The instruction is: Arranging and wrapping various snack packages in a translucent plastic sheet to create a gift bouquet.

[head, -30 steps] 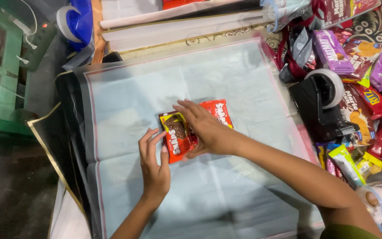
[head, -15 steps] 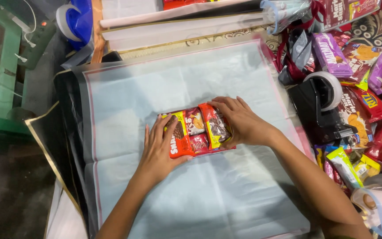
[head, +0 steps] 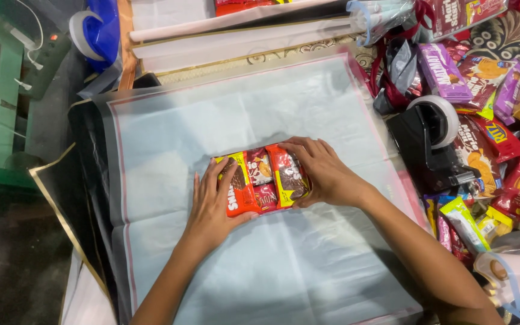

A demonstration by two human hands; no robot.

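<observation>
Snack packets (head: 262, 182), red and orange, bunched side by side at centre of pale wrapping sheet (head: 284, 108) on worktop. Left hand (head: 212, 207) flat against their left edge, right hand (head: 323, 171) cupped on their right edge. Black tape dispenser (head: 431, 141) near worktop's right edge.
</observation>
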